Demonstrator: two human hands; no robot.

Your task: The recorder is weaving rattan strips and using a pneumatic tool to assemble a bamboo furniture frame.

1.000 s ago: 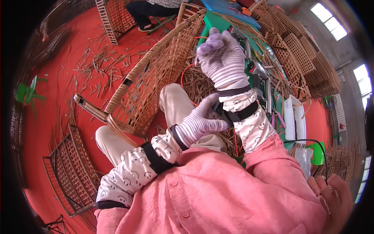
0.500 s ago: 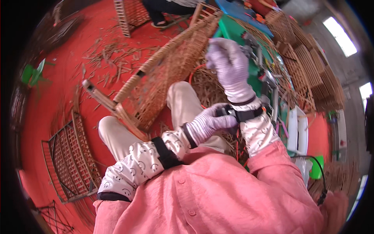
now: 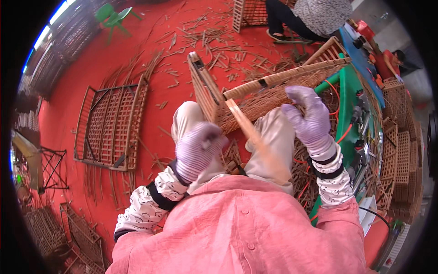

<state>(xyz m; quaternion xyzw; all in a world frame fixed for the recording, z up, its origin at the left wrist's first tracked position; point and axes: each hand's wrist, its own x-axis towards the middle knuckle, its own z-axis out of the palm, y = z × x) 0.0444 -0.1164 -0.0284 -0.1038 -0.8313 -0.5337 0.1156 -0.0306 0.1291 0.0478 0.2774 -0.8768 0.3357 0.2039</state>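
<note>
Left hand (image 3: 198,150), purple knit glove, sits centre frame, curled into a fist over the left knee; looks closed round the lower end of a flat cane strip (image 3: 253,137), though the glove hides the actual contact. Strip runs from the woven frame down toward lower right, blurred along its length. Right hand (image 3: 310,121), same glove, is right of centre, fingers bent and resting on the woven panel's (image 3: 269,98) edge; can't tell whether it pinches anything. The panel is a wicker piece with a wrapped rail along the top, lying tilted across both knees, its wooden corner post sticking up toward centre top. The pink shirt fills the lower frame and blocks the lap below the hands. Around: a flat lattice frame (image 3: 112,123) on the red floor (image 3: 91,68) at left, well apart from the hands; cane offcuts (image 3: 214,41) scattered upper centre; a green chair (image 3: 114,13) upper left; another person (image 3: 310,16) seated at top edge; a green bench (image 3: 349,91) with orange hose along the right side, stacked lattice panels (image 3: 401,150) beyond it at far right; more frames in lower left.
</note>
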